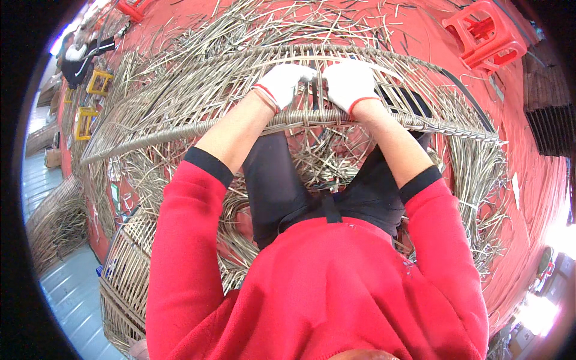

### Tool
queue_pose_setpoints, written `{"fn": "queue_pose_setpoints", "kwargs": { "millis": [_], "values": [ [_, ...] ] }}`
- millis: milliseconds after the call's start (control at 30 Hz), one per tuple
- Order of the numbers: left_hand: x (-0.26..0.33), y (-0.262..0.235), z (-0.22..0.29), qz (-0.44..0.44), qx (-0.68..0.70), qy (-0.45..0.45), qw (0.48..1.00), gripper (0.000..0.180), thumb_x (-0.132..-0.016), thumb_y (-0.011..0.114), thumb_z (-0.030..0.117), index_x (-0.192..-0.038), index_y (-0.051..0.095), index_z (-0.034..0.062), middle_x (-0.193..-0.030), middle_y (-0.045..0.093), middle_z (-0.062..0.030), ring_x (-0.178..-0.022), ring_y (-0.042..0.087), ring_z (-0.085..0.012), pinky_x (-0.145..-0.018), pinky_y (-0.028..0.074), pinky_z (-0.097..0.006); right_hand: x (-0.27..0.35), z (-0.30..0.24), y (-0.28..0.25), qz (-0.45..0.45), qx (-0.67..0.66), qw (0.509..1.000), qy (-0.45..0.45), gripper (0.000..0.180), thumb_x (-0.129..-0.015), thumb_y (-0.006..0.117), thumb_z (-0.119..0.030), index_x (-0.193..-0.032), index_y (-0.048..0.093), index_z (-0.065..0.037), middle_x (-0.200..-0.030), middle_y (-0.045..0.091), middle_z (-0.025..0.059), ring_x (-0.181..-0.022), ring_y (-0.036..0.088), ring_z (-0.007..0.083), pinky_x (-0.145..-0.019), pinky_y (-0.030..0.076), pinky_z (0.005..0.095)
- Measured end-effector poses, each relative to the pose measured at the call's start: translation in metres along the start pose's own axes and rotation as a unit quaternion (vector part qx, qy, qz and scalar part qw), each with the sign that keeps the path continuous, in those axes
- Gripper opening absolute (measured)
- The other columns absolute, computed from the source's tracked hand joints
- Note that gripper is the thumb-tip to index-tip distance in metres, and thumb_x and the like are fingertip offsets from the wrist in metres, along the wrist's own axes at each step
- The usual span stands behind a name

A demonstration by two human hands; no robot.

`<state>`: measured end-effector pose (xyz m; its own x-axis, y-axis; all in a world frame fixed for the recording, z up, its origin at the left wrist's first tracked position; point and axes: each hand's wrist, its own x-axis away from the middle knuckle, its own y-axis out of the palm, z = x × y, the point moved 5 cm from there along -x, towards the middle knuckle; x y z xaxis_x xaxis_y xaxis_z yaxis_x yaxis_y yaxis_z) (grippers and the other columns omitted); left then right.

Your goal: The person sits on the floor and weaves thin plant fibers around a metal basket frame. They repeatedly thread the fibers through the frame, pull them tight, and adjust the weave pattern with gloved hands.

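Observation:
A long woven wicker panel (180, 129) of greyish-tan strands lies across my thighs, its bound near edge curving from left to right. Both hands wear white gloves with red cuffs. My left hand (282, 84) is closed over the panel's middle, fingertips pinched on a wicker strand. Close beside it, my right hand (350, 86) is also closed, gripping the weave. Between the two hands a few dark upright stakes show. A pale loose strand (384, 72) arcs out past my right hand. The gloves hide the exact spot where the fingertips meet the strands.
Loose wicker strands (480, 180) are heaped around me on the red floor covering (528, 198). Red plastic stools (486, 36) stand at the far right, with dark stacked wicker (549, 129) below. Yellow stools (87, 123) and another person's dark sleeve (78, 69) are at the far left.

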<state>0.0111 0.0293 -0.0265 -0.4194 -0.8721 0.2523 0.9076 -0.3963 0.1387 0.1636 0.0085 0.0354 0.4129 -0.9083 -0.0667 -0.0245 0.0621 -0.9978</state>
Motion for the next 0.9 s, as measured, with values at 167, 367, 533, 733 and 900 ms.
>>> {"fn": "queue_pose_setpoints", "kwargs": {
  "millis": [167,367,533,733,900],
  "values": [
    [0.009,0.014,0.015,-0.058,-0.041,0.04,0.997,0.037,-0.1,0.058,0.016,-0.133,0.07,0.0051,-0.107,0.076,-0.0077,-0.086,0.065,-0.0109,-0.068,0.054,-0.027,0.0,0.017,0.009,-0.031,-0.163,0.986,0.031,0.03,-0.089,0.058,-0.03,-0.099,0.078,-0.011,-0.097,0.076,0.0161,-0.091,0.073,0.0355,-0.08,0.056,0.0472],
    [0.011,0.019,0.049,-0.001,-0.7,0.22,0.679,0.014,-0.09,0.063,0.028,-0.096,0.073,0.0198,-0.099,0.067,-0.0019,-0.103,0.062,-0.0235,-0.098,0.044,-0.044,-0.001,0.024,0.014,-0.088,-0.256,0.963,0.022,0.029,-0.076,0.065,-0.023,-0.098,0.075,-0.008,-0.087,0.075,0.0143,-0.081,0.071,0.0315,-0.074,0.055,0.0415],
    [0.035,0.03,0.091,0.014,-0.79,0.373,0.487,0.016,-0.078,0.073,0.038,-0.082,0.064,0.0248,-0.086,0.056,0.0023,-0.099,0.056,-0.0178,-0.109,0.035,-0.046,0.01,0.031,0.012,-0.15,-0.48,0.864,-0.002,0.029,-0.077,0.068,-0.014,-0.104,0.071,-0.004,-0.092,0.073,0.0067,-0.084,0.067,0.0174,-0.076,0.053,0.0338],
    [0.125,-0.069,0.17,0.12,-0.824,0.35,0.43,0.015,-0.078,0.078,0.033,-0.08,0.072,0.0189,-0.081,0.062,-0.0009,-0.09,0.063,-0.0214,-0.104,0.043,-0.046,0.021,0.042,0.003,-0.088,-0.709,0.7,0.006,0.031,-0.091,0.073,-0.02,-0.118,0.072,-0.005,-0.104,0.07,0.0011,-0.094,0.063,0.0095,-0.079,0.051,0.0259],
    [0.319,-0.254,0.246,0.278,-0.906,0.12,0.295,0.028,-0.092,0.071,0.035,-0.084,0.074,0.0085,-0.08,0.07,-0.0113,-0.075,0.066,-0.0337,-0.079,0.052,-0.044,0.015,0.036,-0.004,-0.059,-0.628,0.776,0.013,0.025,-0.099,0.063,-0.024,-0.116,0.074,-0.009,-0.098,0.071,0.0007,-0.085,0.063,0.012,-0.075,0.053,0.0301]
  ]
}}
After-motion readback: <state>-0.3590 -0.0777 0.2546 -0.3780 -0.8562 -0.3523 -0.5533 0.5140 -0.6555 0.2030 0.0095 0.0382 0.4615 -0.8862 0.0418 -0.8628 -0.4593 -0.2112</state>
